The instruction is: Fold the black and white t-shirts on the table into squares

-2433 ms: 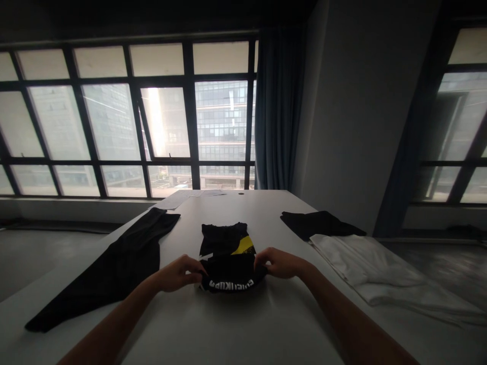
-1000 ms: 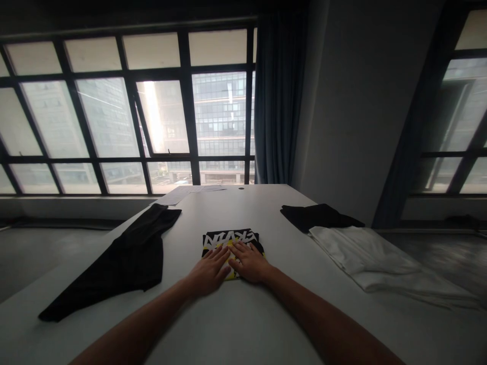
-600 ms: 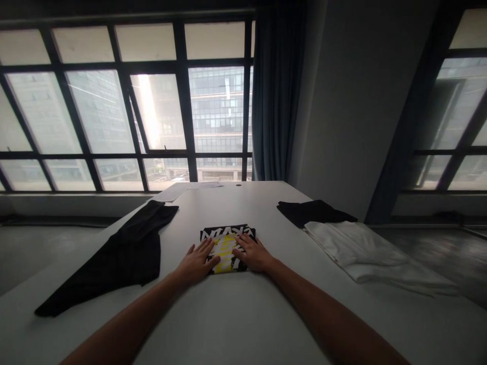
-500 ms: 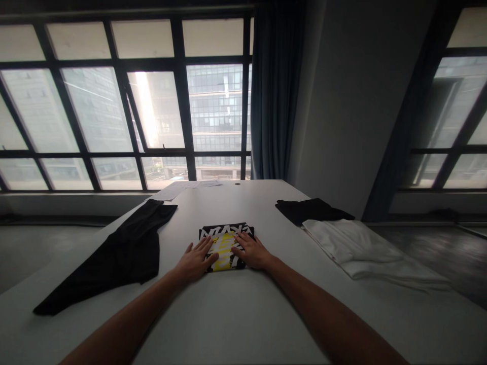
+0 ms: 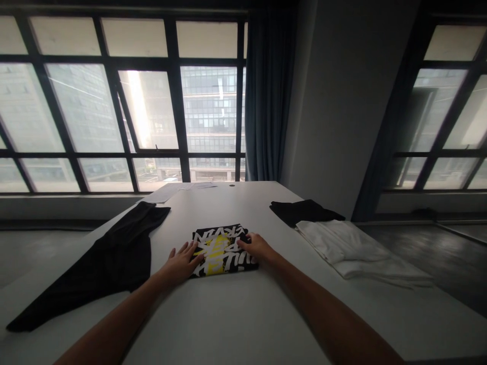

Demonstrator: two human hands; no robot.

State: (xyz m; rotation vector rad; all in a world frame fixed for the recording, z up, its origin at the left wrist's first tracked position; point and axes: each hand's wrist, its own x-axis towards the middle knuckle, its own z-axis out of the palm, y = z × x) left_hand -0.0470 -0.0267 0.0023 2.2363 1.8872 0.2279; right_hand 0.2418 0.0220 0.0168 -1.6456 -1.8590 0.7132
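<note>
Both hands flat, palms down, fingers spread, gripping nothing. Left hand [image 5: 181,261] has its fingertips on the near-left edge of the shirt [image 5: 222,249] and its heel on the table [image 5: 236,324]. Right hand [image 5: 255,245] lies on the shirt's right side, further out than the left. The shirt is a folded square, print up, lying between the two hands.

Risks as I see them:
- Uneven load. The left hand only catches the edge, so the layers there could spring up if the pressure comes off.
- The tabletop looks smooth. A sideways push from either palm would likely slide the whole bundle instead of flattening it.
- Hands are offset, one nearer and one further. Pressing outward from there could shear the top layer and skew the fold.
- Light is poor and the windows backlight everything, so a black edge curling under would be easy to miss.

Low snag risk:
- Black garment [image 5: 110,258] is well left of the left hand.
- White cloth [image 5: 353,246] and black cloth [image 5: 300,211] are well right of the right hand.
- Papers [image 5: 167,192] are far beyond both hands.
</note>
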